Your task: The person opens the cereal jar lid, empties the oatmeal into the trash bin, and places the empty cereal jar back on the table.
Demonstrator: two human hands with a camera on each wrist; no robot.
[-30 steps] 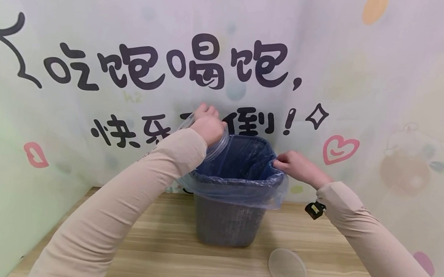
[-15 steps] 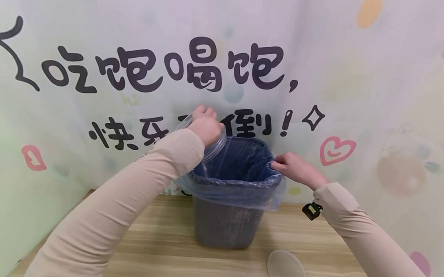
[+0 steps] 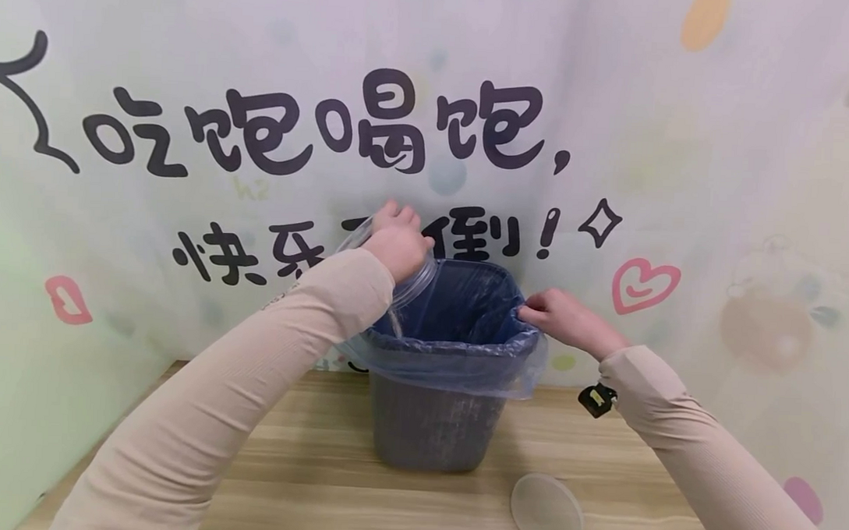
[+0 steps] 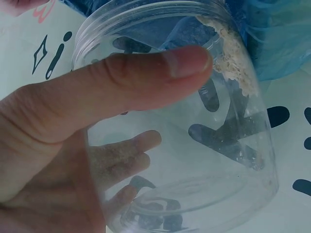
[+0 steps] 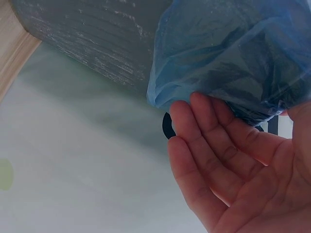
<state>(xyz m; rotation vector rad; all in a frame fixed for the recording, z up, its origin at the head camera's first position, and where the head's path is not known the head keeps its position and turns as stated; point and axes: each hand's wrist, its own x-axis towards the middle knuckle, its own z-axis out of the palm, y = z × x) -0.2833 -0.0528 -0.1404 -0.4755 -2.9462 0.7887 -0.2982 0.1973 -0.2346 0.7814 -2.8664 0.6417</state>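
Note:
My left hand (image 3: 399,245) grips a clear plastic jar (image 4: 233,179), thumb across the near side and fingers on the far side. The jar is tilted, its mouth over the left part of a grey trash bin (image 3: 436,433). Beige crumbly stuff (image 4: 235,63) lies along its inner wall near the mouth. A pale streak shows below the mouth, against the bin's inside. A blue bag (image 3: 456,369) lines the bin and folds over its rim. At the rim's right side, my right hand (image 3: 570,321) holds bag and edge, thumb over the top and fingers outside.
A round, whitish lid (image 3: 548,509) lies on the wood-grain table (image 3: 305,479), right of the bin and nearer to me. A printed cloth wall (image 3: 640,132) with black lettering stands close behind the bin. Another pale wall closes off the left.
Both hands keep their places on the jar and the bin. The pale streak under the jar's mouth shows more plainly now. The whole view has shifted slightly.

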